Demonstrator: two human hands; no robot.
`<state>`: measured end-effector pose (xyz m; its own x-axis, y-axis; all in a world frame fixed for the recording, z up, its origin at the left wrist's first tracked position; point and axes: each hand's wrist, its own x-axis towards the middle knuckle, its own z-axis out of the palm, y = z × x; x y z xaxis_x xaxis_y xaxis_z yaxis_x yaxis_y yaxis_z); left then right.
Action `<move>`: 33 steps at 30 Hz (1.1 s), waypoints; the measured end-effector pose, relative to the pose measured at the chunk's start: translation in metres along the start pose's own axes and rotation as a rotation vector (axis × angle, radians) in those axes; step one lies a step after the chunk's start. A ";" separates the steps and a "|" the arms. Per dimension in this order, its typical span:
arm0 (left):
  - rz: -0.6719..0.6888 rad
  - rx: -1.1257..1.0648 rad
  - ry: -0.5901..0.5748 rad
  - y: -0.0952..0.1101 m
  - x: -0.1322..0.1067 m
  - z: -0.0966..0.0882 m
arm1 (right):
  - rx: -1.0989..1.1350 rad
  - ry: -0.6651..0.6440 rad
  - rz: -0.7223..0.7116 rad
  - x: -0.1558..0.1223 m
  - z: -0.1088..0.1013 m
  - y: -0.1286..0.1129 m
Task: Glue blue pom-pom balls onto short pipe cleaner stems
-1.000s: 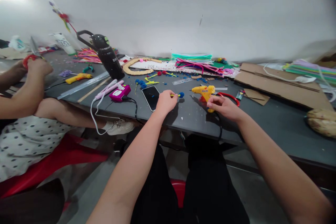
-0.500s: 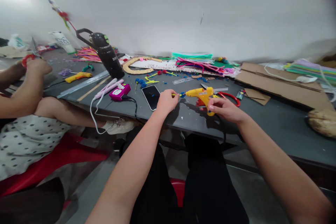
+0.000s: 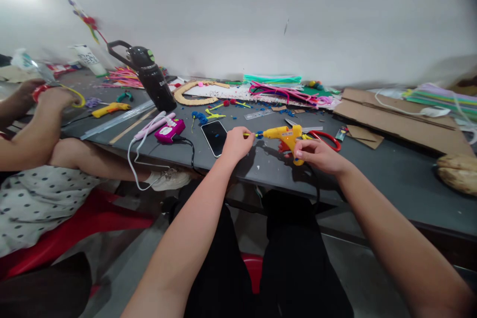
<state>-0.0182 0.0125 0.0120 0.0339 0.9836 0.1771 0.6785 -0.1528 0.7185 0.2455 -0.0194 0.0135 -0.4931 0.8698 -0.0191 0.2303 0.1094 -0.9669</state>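
My right hand [image 3: 316,153] grips a yellow glue gun [image 3: 285,135] by its handle, the nozzle pointing left. Between the closed fingers of my left hand [image 3: 238,142] is a thin yellow pipe cleaner with a blue tip [image 3: 259,134], and that tip meets or nearly meets the nozzle; which, I cannot tell. A phone [image 3: 215,136] lies just left of my left hand. Behind the glue gun rest red-handled scissors [image 3: 328,138], partly covered by it. Blue fluffy bits [image 3: 200,118] and yellow pieces [image 3: 215,115] are scattered farther back.
A black bottle [image 3: 152,79], a magenta box [image 3: 169,131] with cables and another glue gun [image 3: 112,109] stand or lie to the left. Cardboard [image 3: 398,119] covers the right side. Beside me, a person's hands [image 3: 52,97] hold red-handled scissors and something yellow.
My hands and the glue gun have barely moved. The neighbouring person's scissors have turned and dropped lower, and a yellow strand now shows by their hand.
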 end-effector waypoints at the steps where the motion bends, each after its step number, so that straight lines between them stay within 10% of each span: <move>1: 0.002 -0.001 0.000 0.000 0.000 0.000 | -0.007 0.000 -0.003 0.000 0.000 0.001; 33: 0.000 -0.006 0.008 -0.003 0.002 0.002 | -0.022 0.009 -0.022 0.001 0.000 0.004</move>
<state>-0.0181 0.0149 0.0089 0.0278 0.9828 0.1825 0.6742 -0.1533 0.7225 0.2464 -0.0184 0.0099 -0.4911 0.8711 0.0048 0.2376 0.1393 -0.9613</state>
